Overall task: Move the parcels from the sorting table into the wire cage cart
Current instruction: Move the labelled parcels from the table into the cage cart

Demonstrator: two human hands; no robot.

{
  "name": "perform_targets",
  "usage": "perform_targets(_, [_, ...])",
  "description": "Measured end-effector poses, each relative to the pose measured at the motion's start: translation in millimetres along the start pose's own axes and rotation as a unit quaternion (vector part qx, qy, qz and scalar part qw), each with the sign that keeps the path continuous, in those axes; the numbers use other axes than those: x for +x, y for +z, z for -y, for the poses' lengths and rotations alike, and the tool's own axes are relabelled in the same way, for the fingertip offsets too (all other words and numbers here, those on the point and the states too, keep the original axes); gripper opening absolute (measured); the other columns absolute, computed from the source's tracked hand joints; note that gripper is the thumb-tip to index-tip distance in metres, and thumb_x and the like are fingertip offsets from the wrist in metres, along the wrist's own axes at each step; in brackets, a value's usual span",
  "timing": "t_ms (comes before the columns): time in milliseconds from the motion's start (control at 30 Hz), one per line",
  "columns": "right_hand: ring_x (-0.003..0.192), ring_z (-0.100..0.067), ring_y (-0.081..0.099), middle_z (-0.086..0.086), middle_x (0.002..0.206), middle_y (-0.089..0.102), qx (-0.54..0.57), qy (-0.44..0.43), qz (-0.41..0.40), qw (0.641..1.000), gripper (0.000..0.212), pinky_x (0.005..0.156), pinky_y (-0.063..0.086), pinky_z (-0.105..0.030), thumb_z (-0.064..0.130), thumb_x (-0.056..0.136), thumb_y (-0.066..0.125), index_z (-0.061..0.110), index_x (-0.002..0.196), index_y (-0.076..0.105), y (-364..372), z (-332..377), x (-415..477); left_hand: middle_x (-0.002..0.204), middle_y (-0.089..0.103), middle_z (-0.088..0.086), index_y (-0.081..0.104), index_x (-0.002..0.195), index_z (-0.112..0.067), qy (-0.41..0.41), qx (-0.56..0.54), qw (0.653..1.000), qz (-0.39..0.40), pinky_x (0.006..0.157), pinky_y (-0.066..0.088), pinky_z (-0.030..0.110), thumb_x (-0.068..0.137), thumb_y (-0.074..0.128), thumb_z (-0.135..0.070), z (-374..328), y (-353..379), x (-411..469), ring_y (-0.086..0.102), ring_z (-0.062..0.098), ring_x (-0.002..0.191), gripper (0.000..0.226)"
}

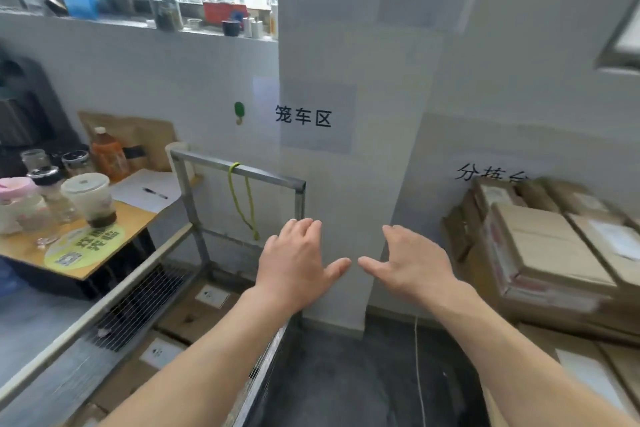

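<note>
The wire cage cart (pixel 207 158) runs off the lower-left edge, its mesh blurred. 2 labelled boxes (pixel 180 322) on its floor are partly hidden by the left forearm. The stacked parcels (pixel 547 246) at right are smeared and cropped, and they cover their table. The left hand (pixel 294 260) hovers over the cart's right rail with the right hand (pixel 412 260) beside it. Both are empty with fingers loosely spread, thumbs nearly meeting.

Parcel sorting room — stacked cartons (pixel 550 246), cage cart (pixel 239 170)

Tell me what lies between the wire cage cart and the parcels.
Head view: dark floor with a thin white cord runs between the wire cage cart and the parcels; left hand and right hand hover open in front.
</note>
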State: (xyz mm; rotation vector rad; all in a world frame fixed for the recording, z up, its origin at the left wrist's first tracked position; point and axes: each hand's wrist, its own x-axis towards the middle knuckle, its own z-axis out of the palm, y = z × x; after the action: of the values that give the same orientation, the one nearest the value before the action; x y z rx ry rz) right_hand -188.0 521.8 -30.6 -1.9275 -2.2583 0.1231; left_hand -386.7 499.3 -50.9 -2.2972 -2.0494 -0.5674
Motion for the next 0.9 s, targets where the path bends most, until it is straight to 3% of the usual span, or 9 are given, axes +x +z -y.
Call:
perform_targets(267, [0.127, -0.02, 0.055, 0.003, 0.141, 0.056, -0.023, 0.13, -0.033, 0.991, 0.078, 0.096, 0.048, -0.04, 0.075, 0.084, 0.052, 0.022, 0.142, 0.047, -20.3, -48.6, -41.3, 0.148, 0.047, -0.002, 0.043, 0.143, -0.016, 0.111, -0.041, 0.993, 0.029, 0.105, 0.041, 0.041, 0.072, 0.013, -0.085, -52.4, 14.6, 20.2, 0.038, 0.019, 0.138, 0.103])
perform_targets(433, [0.128, -0.021, 0.055, 0.004, 0.144, 0.054, -0.023, 0.196, -0.055, 0.979, 0.077, 0.095, 0.048, -0.039, 0.071, 0.086, 0.055, 0.023, 0.146, 0.043, -26.7, -61.1, -72.2, 0.145, 0.048, -0.001, 0.045, 0.138, -0.018, 0.181, -0.062, 0.98, 0.047, 0.102, 0.041, 0.04, 0.079, 0.023, -0.083, -75.6, 21.6, 23.6, 0.04, 0.021, 0.135, 0.091])
perform_targets(567, [0.126, -0.02, 0.055, 0.005, 0.141, 0.056, -0.023, 0.245, -0.057, 0.968, 0.073, 0.097, 0.05, -0.04, 0.071, 0.086, 0.055, 0.025, 0.142, 0.044, -32.3, -72.7, -99.3, 0.159, 0.034, 0.0, 0.034, 0.151, -0.018, 0.226, -0.087, 0.968, 0.066, 0.111, 0.035, 0.043, 0.088, 0.036, -0.079, -96.9, 30.1, 21.1, 0.027, 0.022, 0.146, 0.088])
perform_targets(733, [0.122, -0.018, 0.057, 0.007, 0.137, 0.058, -0.02, 0.285, -0.068, 0.956, 0.068, 0.092, 0.049, -0.037, 0.07, 0.086, 0.055, 0.029, 0.138, 0.046, -38.6, -93.0, -128.4, 0.162, 0.03, 0.0, 0.029, 0.154, -0.019, 0.266, -0.108, 0.954, 0.081, 0.114, 0.033, 0.045, 0.087, 0.036, -0.08, -128.4, 37.3, 20.0, 0.024, 0.022, 0.148, 0.091])
perform_targets(900, [0.13, -0.021, 0.052, 0.005, 0.145, 0.052, -0.009, 0.333, -0.056, 0.941, 0.077, 0.098, 0.047, -0.041, 0.072, 0.085, 0.051, 0.025, 0.145, 0.041, -37.9, -131.5, -154.3, 0.161, 0.032, 0.0, 0.03, 0.153, -0.019, 0.299, -0.118, 0.941, 0.102, 0.114, 0.035, 0.048, 0.086, 0.036, -0.081, -168.0, 52.2, 16.6, 0.026, 0.021, 0.148, 0.091])
